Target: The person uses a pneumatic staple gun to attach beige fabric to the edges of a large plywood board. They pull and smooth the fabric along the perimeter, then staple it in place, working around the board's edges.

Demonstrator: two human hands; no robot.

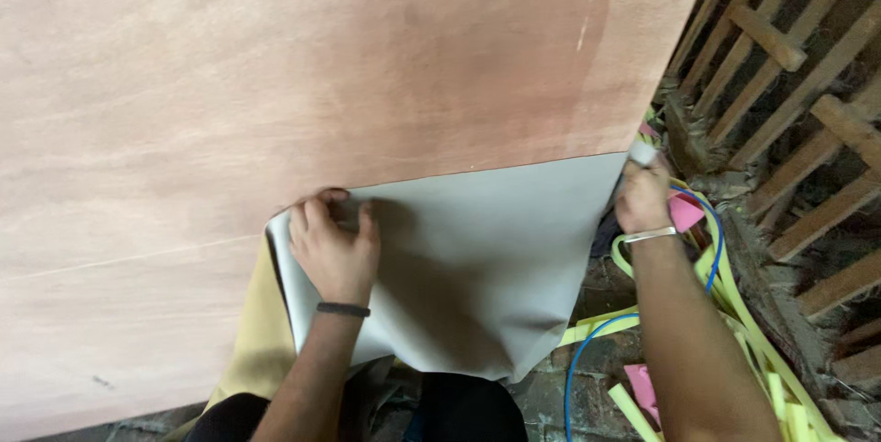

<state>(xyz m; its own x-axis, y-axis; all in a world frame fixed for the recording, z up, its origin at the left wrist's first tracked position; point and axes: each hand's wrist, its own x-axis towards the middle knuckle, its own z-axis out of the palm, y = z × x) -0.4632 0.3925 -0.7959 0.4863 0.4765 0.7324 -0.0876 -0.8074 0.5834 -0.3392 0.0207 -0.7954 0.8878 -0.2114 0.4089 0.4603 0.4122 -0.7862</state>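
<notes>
Carefully, keep your left hand (332,249) pinching the grey sheet (477,268) at its corner below the plywood board (321,66) and your right hand (642,199) gripping the opposite corner, pulling evenly so it lies flat.

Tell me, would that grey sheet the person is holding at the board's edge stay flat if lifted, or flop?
Probably flop: the grey sheet curves and sags between the left hand and the right hand. It looks thin and likely light, since fingertip pinches hold it. The wooden board above it seems stiff by contrast, lying flat with a straight edge.
</notes>
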